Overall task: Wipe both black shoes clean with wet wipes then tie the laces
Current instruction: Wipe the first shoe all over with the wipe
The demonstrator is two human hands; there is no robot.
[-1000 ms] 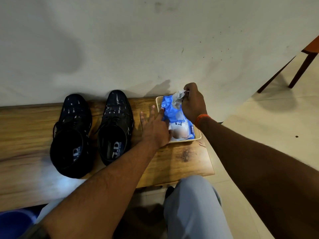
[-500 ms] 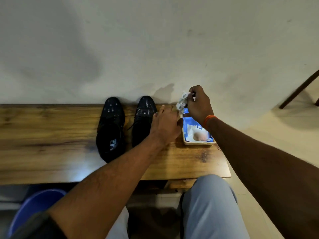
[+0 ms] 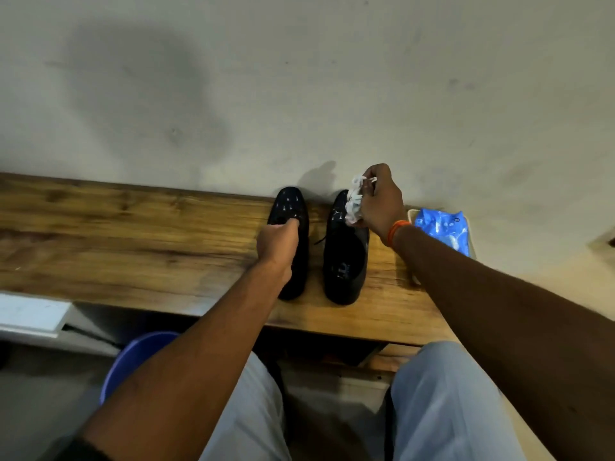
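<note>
Gripping a crumpled white wet wipe [image 3: 354, 202], my right hand [image 3: 377, 202] hovers over the right black lace-up shoe [image 3: 346, 257], whose insole print is unreadable. My left hand [image 3: 278, 242] curls onto the left black shoe [image 3: 289, 204] mid-bench. A blue wipes packet [image 3: 444, 229], lettering illegible, lies in a cream tray [image 3: 412, 215] at the wooden bench [image 3: 133, 241]'s right end.

**Two black shoes, a wipe and the pack**

Two black shoes stand side by side on the table, toes toward the wall. The left shoe [image 3: 293, 211] shows pale marks across its toe; its heel half is hidden. The right shoe [image 3: 346, 257] has its opening facing up, a loose lace trailing between the pair. A crumpled white wet wipe [image 3: 354, 199] hangs over its toe. The blue wipes pack [image 3: 442, 229] lies right of the shoes.
</note>
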